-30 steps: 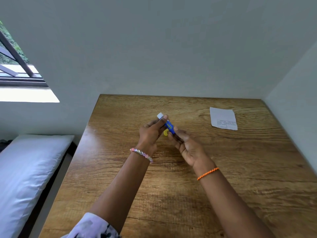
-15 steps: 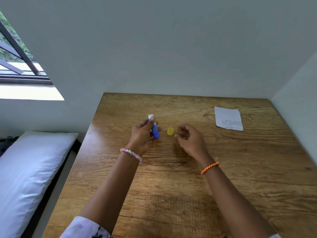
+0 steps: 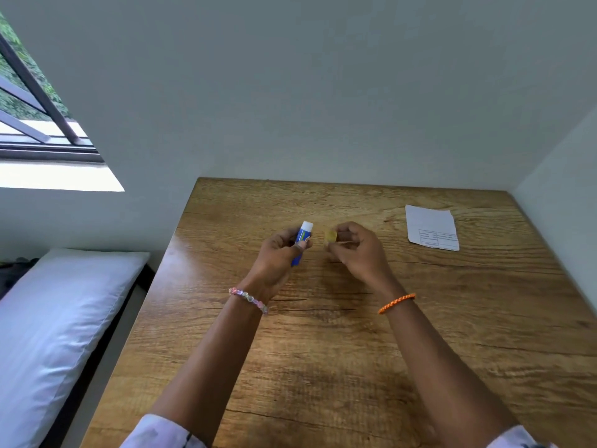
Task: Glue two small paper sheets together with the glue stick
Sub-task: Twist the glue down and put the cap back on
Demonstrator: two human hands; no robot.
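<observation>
My left hand (image 3: pixel 280 257) grips a blue glue stick (image 3: pixel 302 240) upright above the wooden table (image 3: pixel 339 367), its white glue end pointing up and uncapped. My right hand (image 3: pixel 357 250), a little to the right, pinches the small yellow cap (image 3: pixel 330 236) between thumb and fingers. White paper (image 3: pixel 431 226) with a printed box lies flat at the table's far right, well apart from both hands; whether it is one sheet or two stacked I cannot tell.
Grey walls close the table in at the back and on the right. Left of the table lies a bed with a white pillow (image 3: pixel 55 334), under a window (image 3: pixel 35 124).
A second ago both hands held the glue stick together. The right hand let go, then picked the yellow cap up from the table. The left hand shifted left with the stick.
</observation>
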